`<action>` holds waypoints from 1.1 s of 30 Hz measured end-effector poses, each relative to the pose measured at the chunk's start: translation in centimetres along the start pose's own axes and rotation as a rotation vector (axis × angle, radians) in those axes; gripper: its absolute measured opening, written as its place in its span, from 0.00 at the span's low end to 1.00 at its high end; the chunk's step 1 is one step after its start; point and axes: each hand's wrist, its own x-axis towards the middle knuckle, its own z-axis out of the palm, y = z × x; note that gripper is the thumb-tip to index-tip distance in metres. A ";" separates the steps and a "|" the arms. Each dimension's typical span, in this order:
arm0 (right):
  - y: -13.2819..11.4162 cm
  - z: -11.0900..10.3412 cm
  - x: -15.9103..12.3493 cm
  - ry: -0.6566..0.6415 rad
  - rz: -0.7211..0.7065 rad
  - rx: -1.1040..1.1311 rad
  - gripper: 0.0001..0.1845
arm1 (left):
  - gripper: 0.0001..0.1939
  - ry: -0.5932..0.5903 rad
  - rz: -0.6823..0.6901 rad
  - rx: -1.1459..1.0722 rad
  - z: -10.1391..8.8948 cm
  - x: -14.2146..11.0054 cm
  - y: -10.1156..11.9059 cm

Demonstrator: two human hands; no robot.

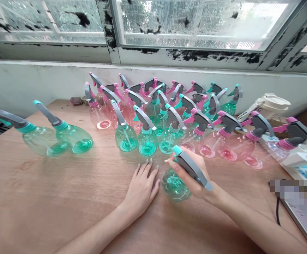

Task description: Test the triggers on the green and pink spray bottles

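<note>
My right hand point(193, 176) is wrapped round the grey and teal trigger head of a clear teal spray bottle point(175, 185), which stands on the wooden table point(50, 197) in front of me. My left hand point(142, 187) lies flat on the table just left of that bottle, fingers stretched out, holding nothing. Beyond both hands stands a crowd of several teal spray bottles point(146, 141) and pink spray bottles point(223, 146), all with grey trigger heads.
Two teal bottles point(63, 139) stand apart at the left. A white lidded cup point(271, 106) sits at the back right, with white boxes and a black cable point(277, 211) at the right edge. A wall and window sill run behind the table.
</note>
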 end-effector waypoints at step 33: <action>-0.1 0.4 0.0 0.015 0.009 -0.016 0.03 | 0.16 -0.045 0.014 0.020 -0.3 0.5 0.2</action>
